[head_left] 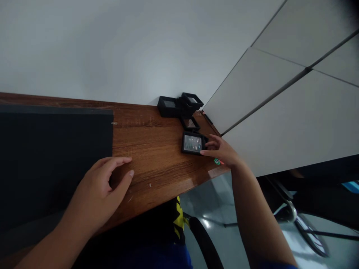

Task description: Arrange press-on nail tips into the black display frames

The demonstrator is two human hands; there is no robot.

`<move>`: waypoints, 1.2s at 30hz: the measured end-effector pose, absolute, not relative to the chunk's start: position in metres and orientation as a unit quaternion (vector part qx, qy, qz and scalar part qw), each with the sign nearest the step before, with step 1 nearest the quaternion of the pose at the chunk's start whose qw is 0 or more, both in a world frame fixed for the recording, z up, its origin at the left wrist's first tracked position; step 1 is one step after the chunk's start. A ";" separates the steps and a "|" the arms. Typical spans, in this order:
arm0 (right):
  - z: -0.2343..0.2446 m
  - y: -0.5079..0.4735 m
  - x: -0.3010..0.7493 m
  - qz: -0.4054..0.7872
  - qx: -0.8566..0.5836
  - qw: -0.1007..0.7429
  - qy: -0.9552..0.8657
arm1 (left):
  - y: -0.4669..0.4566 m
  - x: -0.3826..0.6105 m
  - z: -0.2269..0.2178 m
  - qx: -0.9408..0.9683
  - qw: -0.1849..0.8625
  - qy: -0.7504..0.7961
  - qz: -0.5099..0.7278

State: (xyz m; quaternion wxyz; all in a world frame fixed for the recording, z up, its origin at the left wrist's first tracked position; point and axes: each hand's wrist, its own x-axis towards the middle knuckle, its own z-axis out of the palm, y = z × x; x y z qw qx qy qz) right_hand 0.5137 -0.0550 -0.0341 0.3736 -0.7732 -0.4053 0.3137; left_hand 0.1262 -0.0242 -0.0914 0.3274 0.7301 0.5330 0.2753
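My right hand [220, 149] grips the right end of a small black box [193, 143]. The box has a clear window, with several small shiny pieces showing through it. My thumb lies along its near right corner, while the other fingers curl at its right side, partly hidden. Just behind it are more black boxes of the same kind: a low one [190, 123], one by the wall [168, 106] and a raised one [193, 99]. Over the wooden tabletop, my left hand [108, 181] is open, thumb and fingers apart, holding nothing.
A large dark mat [53, 157] covers the left of the wooden table [146, 138]. White wall [112, 48] stands behind, and pale panels [294, 112] rise at the right. A green sticker [217, 161] is near the table's right edge. A chair armrest [203, 239] is below.
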 end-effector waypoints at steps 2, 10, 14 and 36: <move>-0.030 -0.055 0.512 0.273 -0.794 0.310 -0.446 | -0.024 0.126 -0.091 0.724 0.334 0.540 0.270; -0.010 -0.051 0.473 0.075 -0.690 0.061 -0.717 | -0.022 0.125 -0.092 0.720 0.331 0.555 0.252; -0.010 -0.029 0.460 0.082 -0.640 -0.037 -0.763 | -0.022 0.125 -0.093 0.726 0.323 0.554 0.247; -0.045 -0.012 0.536 0.113 -0.772 0.158 -0.605 | -0.017 0.134 -0.087 0.768 0.248 0.474 0.353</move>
